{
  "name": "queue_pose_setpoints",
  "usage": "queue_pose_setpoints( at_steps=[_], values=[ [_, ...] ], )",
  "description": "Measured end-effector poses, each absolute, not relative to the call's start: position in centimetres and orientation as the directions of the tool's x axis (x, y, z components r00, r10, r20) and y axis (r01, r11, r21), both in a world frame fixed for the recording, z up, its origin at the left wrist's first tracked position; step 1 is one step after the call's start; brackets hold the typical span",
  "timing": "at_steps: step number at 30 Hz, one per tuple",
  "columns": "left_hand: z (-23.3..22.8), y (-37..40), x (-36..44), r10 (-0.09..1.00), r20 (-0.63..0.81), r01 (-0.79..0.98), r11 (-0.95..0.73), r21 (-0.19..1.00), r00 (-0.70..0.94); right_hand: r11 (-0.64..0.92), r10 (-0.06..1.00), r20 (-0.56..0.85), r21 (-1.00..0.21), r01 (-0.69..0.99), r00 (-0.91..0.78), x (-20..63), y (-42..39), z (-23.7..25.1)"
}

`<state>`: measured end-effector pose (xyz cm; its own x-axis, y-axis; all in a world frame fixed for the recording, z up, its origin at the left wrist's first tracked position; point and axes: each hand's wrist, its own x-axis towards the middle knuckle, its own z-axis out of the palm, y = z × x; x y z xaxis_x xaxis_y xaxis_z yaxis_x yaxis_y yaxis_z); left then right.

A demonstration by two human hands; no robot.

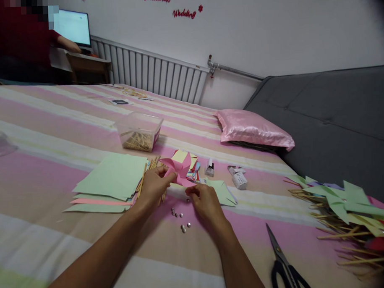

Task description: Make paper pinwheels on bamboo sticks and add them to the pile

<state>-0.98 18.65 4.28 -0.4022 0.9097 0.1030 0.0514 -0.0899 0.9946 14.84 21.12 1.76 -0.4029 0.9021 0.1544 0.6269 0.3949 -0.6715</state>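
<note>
Between my hands is a pink paper pinwheel [179,166] with its blades folded inward. My left hand [155,185] pinches it from the left, near the centre. At the lower right tip, my right hand [205,200] has its fingers closed against the paper; whether they also hold something small is hidden. Several small silvery round fasteners [181,215] lie on the bedspread just below. Cut pale green paper squares [221,191] rest right behind my right hand. Thin wooden sticks [143,181] are partly covered by my left hand, beside a stack of green paper sheets [113,176].
A clear plastic box [140,129] of sticks stands behind the paper. Small boxes [239,180] lie to the right. Scissors [279,252] lie at front right, near a pile of finished pinwheels [345,201]. Farther back are a pink pillow [254,127] and a seated person [21,36].
</note>
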Motion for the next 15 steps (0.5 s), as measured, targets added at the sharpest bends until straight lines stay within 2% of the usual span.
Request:
queue_pose_setpoints(
  at_steps=[6,10,15],
  values=[
    [4.6,18.6,-0.9,0.907,0.085,0.052,-0.07,0.996,-0.411,0.303,0.946,0.111,-0.632,0.713,-0.303,15.5,21.2,2.2],
    [4.5,18.5,-0.9,0.906,0.09,0.063,-0.071,0.996,-0.413,0.302,0.933,0.033,-0.617,0.727,-0.359,15.3,20.9,2.2],
    [4.7,18.4,-0.8,0.909,0.097,0.073,-0.074,0.995,-0.404,0.342,0.914,0.044,-0.621,0.705,-0.404,14.8,21.0,1.2]
  ],
)
